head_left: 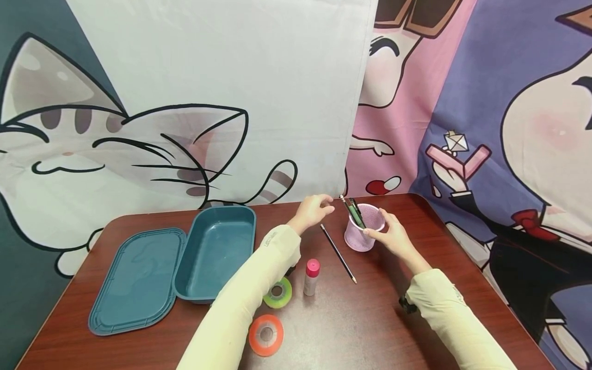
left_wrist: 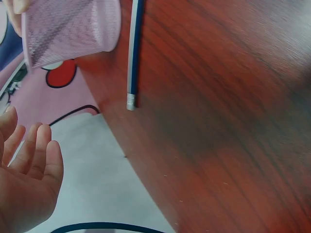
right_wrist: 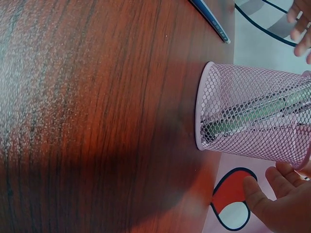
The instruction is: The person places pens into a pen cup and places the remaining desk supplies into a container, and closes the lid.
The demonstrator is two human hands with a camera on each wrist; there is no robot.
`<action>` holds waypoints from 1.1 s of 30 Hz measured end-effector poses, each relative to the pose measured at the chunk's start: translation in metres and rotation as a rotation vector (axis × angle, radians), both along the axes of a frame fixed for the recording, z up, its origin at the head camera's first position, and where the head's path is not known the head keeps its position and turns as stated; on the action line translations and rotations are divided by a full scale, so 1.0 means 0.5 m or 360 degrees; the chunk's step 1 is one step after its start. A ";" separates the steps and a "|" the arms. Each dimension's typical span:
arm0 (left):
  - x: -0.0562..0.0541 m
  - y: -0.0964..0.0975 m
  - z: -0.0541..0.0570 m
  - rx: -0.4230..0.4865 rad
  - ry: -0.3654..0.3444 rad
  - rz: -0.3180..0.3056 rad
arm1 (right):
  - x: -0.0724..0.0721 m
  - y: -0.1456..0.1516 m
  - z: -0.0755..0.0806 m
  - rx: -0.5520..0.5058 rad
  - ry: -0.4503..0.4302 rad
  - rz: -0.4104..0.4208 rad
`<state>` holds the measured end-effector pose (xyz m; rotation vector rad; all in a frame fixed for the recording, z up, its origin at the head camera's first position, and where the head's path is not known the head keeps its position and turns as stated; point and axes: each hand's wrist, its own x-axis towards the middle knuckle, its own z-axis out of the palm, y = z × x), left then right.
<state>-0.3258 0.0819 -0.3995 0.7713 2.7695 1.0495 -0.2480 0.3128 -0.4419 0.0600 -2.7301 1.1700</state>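
Right hand: thumb and fingers (head_left: 393,239) spread about the near and right sides of the mesh cup, holding it at the rim.
Pink mesh cup: (head_left: 359,240) standing upright on the right part of the table (head_left: 370,324).
Cup contents: a green pen (head_left: 355,215) and other slim writing tools, leaning toward the left rim.
Left hand: (head_left: 312,211) fingers loose and apart, nothing held; just left of the cup, not touching it.
Loose pencil: (head_left: 338,254) dark blue, flat on the wood between glue stick and cup, eraser end far.
Glue stick: (head_left: 311,278) upright, red-pink cap.
Tape rolls: green (head_left: 285,294), orange (head_left: 266,352) nearer, both beside the left sleeve (head_left: 245,303).
Teal box: (head_left: 222,252) left of that sleeve, its lid (head_left: 139,280) lying alongside.
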 end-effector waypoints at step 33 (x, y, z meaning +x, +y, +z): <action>0.013 -0.015 -0.140 -0.0809 -0.0005 -0.0333 | -0.002 0.001 -0.003 -0.0002 -0.0011 -0.0009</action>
